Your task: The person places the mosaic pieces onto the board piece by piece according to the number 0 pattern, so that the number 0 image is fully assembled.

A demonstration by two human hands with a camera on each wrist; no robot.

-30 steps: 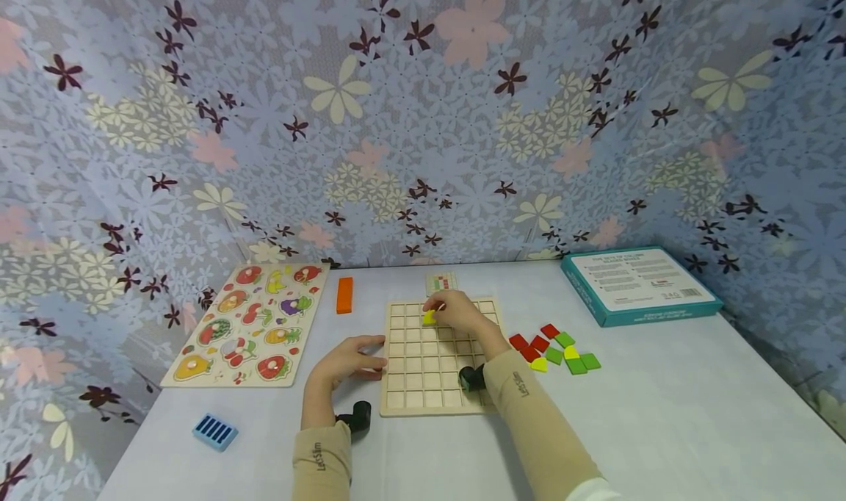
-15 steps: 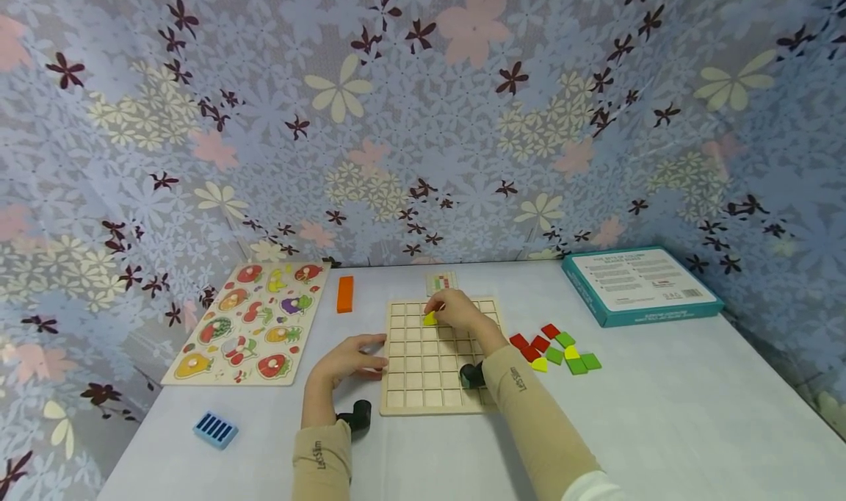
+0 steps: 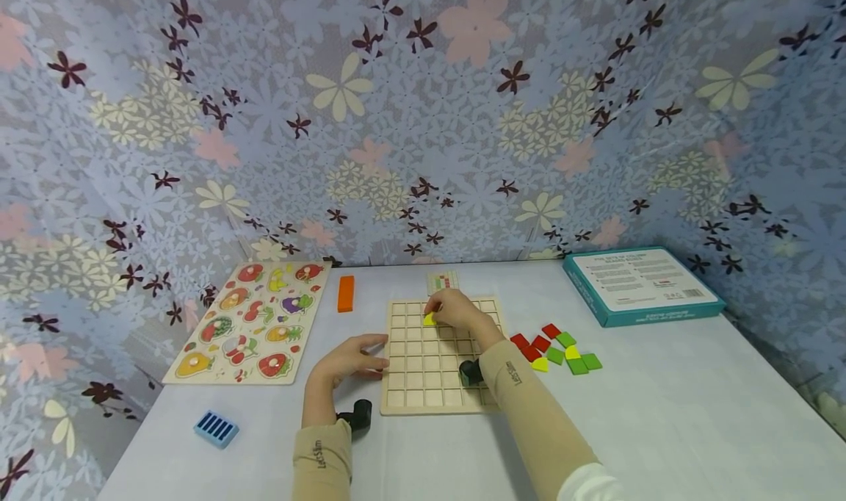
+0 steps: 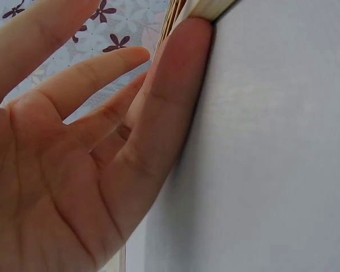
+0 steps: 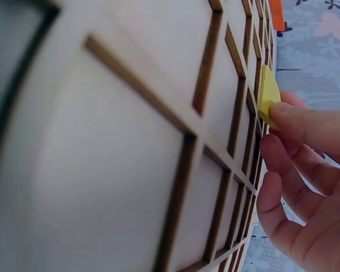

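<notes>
One yellow piece point(image 3: 429, 319) sits at the far-left part of the wooden grid board point(image 3: 423, 383), pinched by the right hand point(image 3: 456, 311) w/ curled fingertips point(image 5: 289, 116); same cell as 1 s ago, hand barely shifted. Left hand point(image 3: 346, 361) has fingers relaxed & slightly spread, little finger point(image 4: 175, 79) pressed vs the board's left edge, unchanged. Right of board: loose red, green & yellow tiles point(image 3: 555, 350), untouched. Far right a teal box point(image 3: 637, 286); left a fruit puzzle point(image 3: 254, 321), an orange block point(image 3: 345, 294), a blue block point(image 3: 215, 430).
</notes>
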